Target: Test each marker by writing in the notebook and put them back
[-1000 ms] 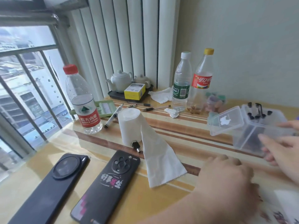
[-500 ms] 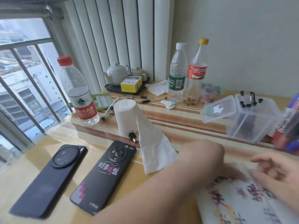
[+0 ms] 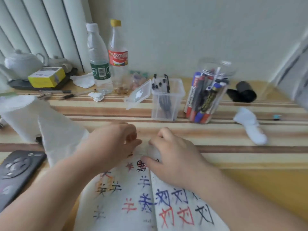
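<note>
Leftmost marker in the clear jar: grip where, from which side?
Pinch the leftmost marker by its upper end, coming straight down through the mouth of the clear jar. It stands near upright, packed against the other markers, and the wall surrounds its barrel, so side approaches look blocked.

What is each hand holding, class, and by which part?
The left hand and right hand both seem to pinch the notebook by the top edge of a page; blur hides the exact grip.
</note>
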A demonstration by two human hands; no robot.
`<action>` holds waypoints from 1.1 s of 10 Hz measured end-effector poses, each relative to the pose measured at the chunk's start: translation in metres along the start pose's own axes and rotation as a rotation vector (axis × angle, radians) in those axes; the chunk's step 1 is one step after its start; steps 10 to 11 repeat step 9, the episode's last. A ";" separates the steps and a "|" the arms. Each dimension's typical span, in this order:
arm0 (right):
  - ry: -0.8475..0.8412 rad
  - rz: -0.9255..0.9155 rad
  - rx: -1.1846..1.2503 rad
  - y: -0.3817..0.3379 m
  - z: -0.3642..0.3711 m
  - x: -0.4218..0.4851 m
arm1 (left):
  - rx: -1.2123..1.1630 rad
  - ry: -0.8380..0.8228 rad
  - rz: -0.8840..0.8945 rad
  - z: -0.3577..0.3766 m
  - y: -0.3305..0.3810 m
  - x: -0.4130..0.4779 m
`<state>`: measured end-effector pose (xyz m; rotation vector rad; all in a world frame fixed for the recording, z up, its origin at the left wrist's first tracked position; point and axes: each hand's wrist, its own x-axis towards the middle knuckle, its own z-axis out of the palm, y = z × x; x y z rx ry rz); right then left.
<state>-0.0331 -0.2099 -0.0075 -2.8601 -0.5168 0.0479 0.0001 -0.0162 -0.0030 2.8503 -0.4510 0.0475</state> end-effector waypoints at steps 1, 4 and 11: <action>0.045 -0.012 0.007 0.009 0.002 -0.004 | -0.019 -0.035 -0.031 0.004 0.019 0.000; 0.136 -0.075 0.113 0.020 0.008 -0.002 | -0.063 0.069 -0.044 0.009 0.020 -0.002; 0.356 -0.114 0.218 0.028 0.014 0.002 | -0.122 0.290 -0.015 0.013 0.019 -0.003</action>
